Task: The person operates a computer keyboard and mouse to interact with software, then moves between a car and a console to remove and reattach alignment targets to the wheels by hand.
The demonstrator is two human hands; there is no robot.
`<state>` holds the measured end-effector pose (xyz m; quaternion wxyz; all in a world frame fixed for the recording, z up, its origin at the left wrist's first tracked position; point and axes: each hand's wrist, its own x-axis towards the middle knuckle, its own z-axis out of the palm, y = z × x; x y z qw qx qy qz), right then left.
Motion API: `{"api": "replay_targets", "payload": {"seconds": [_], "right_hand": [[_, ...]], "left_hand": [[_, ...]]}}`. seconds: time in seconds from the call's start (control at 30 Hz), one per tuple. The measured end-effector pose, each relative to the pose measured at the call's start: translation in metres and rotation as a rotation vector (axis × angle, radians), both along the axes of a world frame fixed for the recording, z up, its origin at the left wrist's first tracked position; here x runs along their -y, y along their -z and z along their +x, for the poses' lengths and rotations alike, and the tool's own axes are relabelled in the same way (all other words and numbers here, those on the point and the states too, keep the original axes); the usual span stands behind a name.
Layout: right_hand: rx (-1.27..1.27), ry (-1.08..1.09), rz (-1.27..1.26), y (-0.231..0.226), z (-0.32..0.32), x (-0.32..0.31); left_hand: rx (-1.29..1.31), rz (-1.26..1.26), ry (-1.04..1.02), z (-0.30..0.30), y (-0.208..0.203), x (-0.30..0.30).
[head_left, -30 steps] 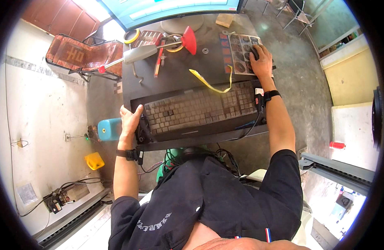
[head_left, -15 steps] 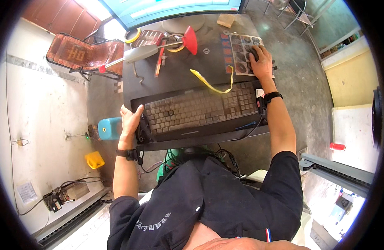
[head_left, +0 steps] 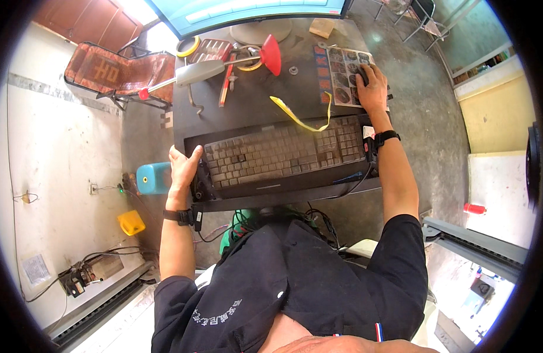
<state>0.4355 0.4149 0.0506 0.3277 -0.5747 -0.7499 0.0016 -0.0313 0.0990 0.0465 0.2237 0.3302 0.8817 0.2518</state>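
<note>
My right hand [head_left: 372, 89] rests over a dark computer mouse [head_left: 363, 75], most of it hidden under the fingers and palm. Beneath the mouse lies a printed sheet [head_left: 342, 97] with pictures of round dark parts. My left hand [head_left: 185, 167] is at the left edge of the desk, thumb and fingers apart, holding nothing. Just right of it a dusty black keyboard [head_left: 265, 154] sits in a recess of the desk. A strip of yellow tape [head_left: 301, 122] curves over the keyboard's far edge.
A lit monitor [head_left: 248, 13] stands at the far edge of the dark desk. A grey tool with a red cup [head_left: 271, 55], a tape roll [head_left: 188, 47] and a red tool case [head_left: 209, 50] lie at far left. A blue stool [head_left: 153, 179] is beside the desk; cables [head_left: 324, 226] hang below.
My right hand and the mouse have shifted very slightly right on the sheet, and the whole view has moved a little. My left hand stays in place.
</note>
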Motion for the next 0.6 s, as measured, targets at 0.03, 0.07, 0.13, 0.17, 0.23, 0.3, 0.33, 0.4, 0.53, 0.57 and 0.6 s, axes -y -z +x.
{"api": "replay_targets", "payload": {"seconds": [0.03,0.07,0.13,0.17,0.23,0.3,0.33,0.4,0.53,0.57,0.6], "right_hand": [[0.007,0.002,0.004,0.0005,0.0001,-0.0002],[0.015,0.005,0.008,0.0008,0.0,-0.0003],[0.025,0.006,0.017,0.0014,0.0009,-0.0005],[0.027,0.003,0.021,0.0016,0.0016,-0.0007],[0.027,-0.001,0.021,0.0009,0.0008,-0.0002],[0.026,-0.001,0.012,-0.0005,0.0003,0.0005],[0.025,-0.003,0.01,-0.0002,0.0005,0.0001],[0.023,-0.006,0.009,-0.0003,0.0005,-0.0007],[0.028,0.032,-0.002,-0.0007,0.0005,-0.0001],[0.028,0.045,0.0,0.0017,0.0018,-0.0012],[0.028,0.057,0.001,0.0016,0.0015,-0.0011]], "left_hand": [[-0.008,0.0,0.002,-0.0005,0.0009,0.0001],[-0.015,-0.001,0.003,-0.0013,0.0021,0.0003],[-0.022,-0.005,0.004,0.0006,-0.0001,-0.0013],[-0.021,-0.009,0.002,0.002,-0.0014,-0.0017],[-0.023,-0.014,-0.003,0.0029,-0.0031,-0.0017],[-0.024,-0.016,-0.005,0.0024,-0.002,-0.0016],[-0.026,-0.015,-0.007,0.002,-0.0012,-0.0016],[-0.029,-0.012,-0.012,0.002,-0.0009,-0.0015],[-0.022,-0.007,0.007,0.0021,-0.0028,-0.0026],[-0.013,-0.001,0.012,0.0011,-0.002,-0.0026],[-0.004,0.005,0.015,-0.0001,-0.0009,-0.0019]]}}
